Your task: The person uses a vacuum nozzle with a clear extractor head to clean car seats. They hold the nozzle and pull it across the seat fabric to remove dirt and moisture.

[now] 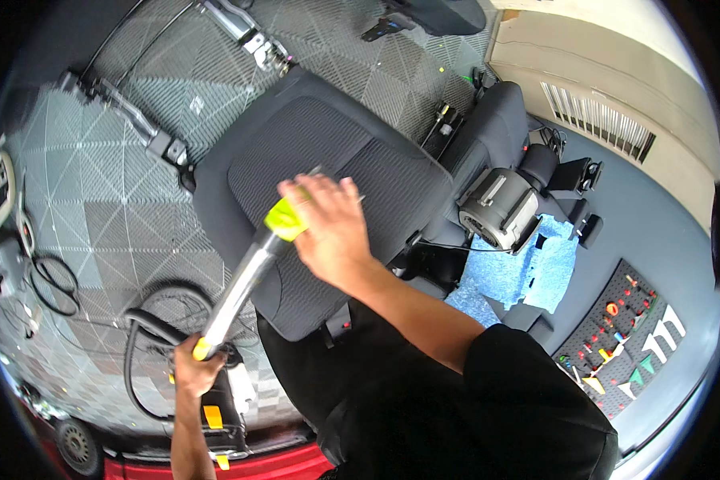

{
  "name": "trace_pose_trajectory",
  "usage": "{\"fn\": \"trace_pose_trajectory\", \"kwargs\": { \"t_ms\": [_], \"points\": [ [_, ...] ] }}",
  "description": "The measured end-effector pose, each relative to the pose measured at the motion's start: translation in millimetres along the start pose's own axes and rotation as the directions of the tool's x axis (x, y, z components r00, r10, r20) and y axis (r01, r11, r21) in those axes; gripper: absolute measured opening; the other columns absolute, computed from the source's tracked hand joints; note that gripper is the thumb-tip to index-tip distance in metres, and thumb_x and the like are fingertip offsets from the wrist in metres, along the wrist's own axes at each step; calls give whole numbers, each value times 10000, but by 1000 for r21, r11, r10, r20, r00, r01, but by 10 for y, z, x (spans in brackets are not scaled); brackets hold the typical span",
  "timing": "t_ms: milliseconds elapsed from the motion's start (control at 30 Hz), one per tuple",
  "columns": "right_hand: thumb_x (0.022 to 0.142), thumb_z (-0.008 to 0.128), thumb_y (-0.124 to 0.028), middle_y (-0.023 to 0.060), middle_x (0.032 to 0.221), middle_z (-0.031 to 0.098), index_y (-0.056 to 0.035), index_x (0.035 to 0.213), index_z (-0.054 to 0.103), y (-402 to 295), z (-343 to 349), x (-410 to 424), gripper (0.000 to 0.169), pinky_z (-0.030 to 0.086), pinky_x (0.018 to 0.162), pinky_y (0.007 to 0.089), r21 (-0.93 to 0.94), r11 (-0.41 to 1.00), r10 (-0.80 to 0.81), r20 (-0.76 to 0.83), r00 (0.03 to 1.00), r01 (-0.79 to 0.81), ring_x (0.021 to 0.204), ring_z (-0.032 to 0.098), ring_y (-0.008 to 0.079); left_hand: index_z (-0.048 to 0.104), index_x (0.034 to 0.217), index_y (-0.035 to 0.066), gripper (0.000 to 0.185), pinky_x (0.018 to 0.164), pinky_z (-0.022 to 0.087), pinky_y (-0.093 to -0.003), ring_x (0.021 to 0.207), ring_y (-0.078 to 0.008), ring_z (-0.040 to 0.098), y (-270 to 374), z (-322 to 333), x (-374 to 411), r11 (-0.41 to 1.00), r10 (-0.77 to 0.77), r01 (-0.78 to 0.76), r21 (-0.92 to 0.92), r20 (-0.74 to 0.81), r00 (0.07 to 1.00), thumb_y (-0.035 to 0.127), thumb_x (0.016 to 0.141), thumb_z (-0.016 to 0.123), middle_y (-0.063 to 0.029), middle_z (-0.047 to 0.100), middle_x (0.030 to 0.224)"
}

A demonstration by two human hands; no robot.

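A dark grey fabric car seat part (330, 150) lies in front of me, with metal rails at its far left corners. My left hand (198, 367) grips the lower end of a shiny vacuum wand (240, 288), by a yellow ring. At the wand's upper end is a bright yellow-green fitting (286, 217), with my right hand (330, 231) closed over it, back of the hand up. That hand is above the ribbed fabric; its fingertips partly hide the nozzle end. A black hose (129, 354) curves beside a vacuum body (216, 408) at lower left.
Patterned floor tiles (120, 240) surround the seat. To the right are a grey heater-like machine (498, 207), blue cloths (504, 270), more seat parts (486, 138) and a tool pegboard (612, 336). A red car (276, 465) with a wheel (79, 447) stands along the lower left.
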State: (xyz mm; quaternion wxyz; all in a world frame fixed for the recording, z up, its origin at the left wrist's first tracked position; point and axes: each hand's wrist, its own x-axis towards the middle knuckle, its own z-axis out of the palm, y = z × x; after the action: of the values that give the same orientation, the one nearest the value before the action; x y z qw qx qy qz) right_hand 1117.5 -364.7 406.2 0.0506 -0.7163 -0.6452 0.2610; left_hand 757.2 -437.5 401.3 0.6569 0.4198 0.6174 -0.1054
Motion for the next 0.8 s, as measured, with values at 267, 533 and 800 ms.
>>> {"fn": "trace_pose_trajectory", "kwargs": {
  "t_ms": [267, 533, 800],
  "points": [
    [739, 699, -68, 63, 1319, 550, -110, 1274, 584, 1160, -410, -116, 549, 214, 1127, 664, -42, 953, 280, -251, 927, -299, 1292, 470, 316, 645, 899, -62, 248, 562, 485, -303, 596, -105, 571, 1278, 817, 650, 991, 129, -132, 20, 110, 986, 80, 721, 746, -80, 632, 667],
    [707, 733, -69, 63, 1382, 523, -118, 1321, 561, 1391, -370, -113, 640, 188, 1159, 646, 75, 920, 390, -262, 883, -384, 1351, 434, 325, 633, 853, -45, 218, 537, 465, -312, 564, -114, 548, 1374, 873, 785, 996, 60, -65, 54, 101, 993, 82, 715, 743, -87, 615, 647],
    [730, 716, -87, 62, 1390, 539, -103, 1309, 577, 1425, -424, -103, 596, 205, 1151, 652, 84, 903, 428, -226, 875, -420, 1347, 455, 313, 623, 834, -26, 202, 543, 458, -303, 568, -114, 555, 1758, 827, 751, 984, 41, -55, 172, 85, 996, 83, 713, 742, -54, 603, 646]
  ]
}}
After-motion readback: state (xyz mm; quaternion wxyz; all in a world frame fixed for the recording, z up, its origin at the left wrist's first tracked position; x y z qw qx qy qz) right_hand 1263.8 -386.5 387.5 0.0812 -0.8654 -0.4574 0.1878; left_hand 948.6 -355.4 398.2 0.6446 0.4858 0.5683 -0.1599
